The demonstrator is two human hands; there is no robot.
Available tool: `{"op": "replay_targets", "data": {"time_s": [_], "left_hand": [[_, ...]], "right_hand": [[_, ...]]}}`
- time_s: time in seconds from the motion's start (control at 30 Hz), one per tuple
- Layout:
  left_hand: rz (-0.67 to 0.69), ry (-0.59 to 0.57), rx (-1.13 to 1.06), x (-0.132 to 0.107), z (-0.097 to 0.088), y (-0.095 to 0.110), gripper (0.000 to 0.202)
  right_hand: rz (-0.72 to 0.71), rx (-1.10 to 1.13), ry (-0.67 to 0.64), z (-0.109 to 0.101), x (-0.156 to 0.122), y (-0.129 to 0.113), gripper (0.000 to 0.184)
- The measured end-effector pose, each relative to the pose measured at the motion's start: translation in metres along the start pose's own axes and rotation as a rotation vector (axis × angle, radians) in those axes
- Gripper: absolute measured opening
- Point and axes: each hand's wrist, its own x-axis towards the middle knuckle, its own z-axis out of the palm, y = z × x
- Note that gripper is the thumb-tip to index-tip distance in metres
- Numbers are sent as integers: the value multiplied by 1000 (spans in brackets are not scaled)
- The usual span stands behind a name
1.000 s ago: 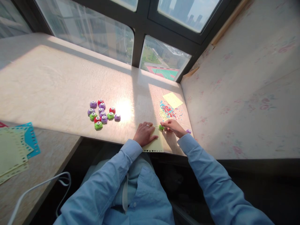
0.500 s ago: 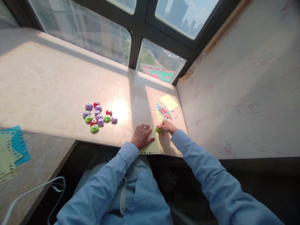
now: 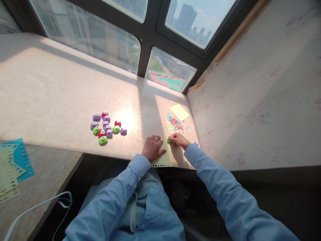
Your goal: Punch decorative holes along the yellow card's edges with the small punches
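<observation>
A pale yellow sheet of paper (image 3: pixel 166 159) lies at the sill's front edge, with a row of small shaped holes along its near side. My left hand (image 3: pixel 152 148) rests flat on the paper, fingers spread, a ring on one finger. At the paper's far right corner my right hand (image 3: pixel 178 140) grips a small green craft punch (image 3: pixel 169 141). Part of the punch is hidden by my fingers. Just beyond lies a scatter of blue, red and yellow paper bits (image 3: pixel 175 123).
Several purple, red and green craft punches (image 3: pixel 106 128) stand in a group on the left. A yellow paper piece (image 3: pixel 179 112) lies by the wall. Another purple punch (image 3: pixel 196 144) shows past my right wrist. Punched sheets (image 3: pixel 26 164) and a white cable (image 3: pixel 37 208) are lower left.
The view has shifted slightly, so everything sits a little lower in the picture. Both hands keep their places, and the green punch stays at the paper's corner.
</observation>
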Motion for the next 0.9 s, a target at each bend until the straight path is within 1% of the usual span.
{"op": "replay_targets", "data": {"time_s": [0.17, 0.23, 0.27, 0.33, 0.43, 0.5, 0.6, 0.7, 0.8, 0.9], "left_hand": [[4, 11, -4, 0, 2, 0, 37], [1, 7, -6, 0, 2, 0, 38], [-1, 4, -6, 0, 2, 0, 38], [-4, 1, -6, -1, 1, 0, 38], [-4, 3, -7, -1, 0, 0, 37], [-4, 1, -5, -1, 0, 0, 37], [-7, 0, -2, 0, 1, -1, 37], [-7, 7, -11, 0, 2, -1, 35], [-8, 12, -19, -1, 3, -2, 34], [-8, 14, -18, -1, 3, -3, 35]], "right_hand": [[-35, 160, 32, 3, -16, 10, 50], [-75, 175, 35, 4, -19, 16, 51], [-112, 142, 41, 4, -19, 18, 52], [-212, 2, 76, 4, -19, 24, 50], [-316, -197, 156, 3, -17, 31, 37], [-328, -221, 197, 2, -16, 35, 35], [-335, -192, 266, -2, -16, 39, 36], [-349, -153, 302, -7, -18, 42, 34], [-359, -137, 328, -14, -23, 46, 35], [-366, -135, 399, -23, -33, 53, 37]]}}
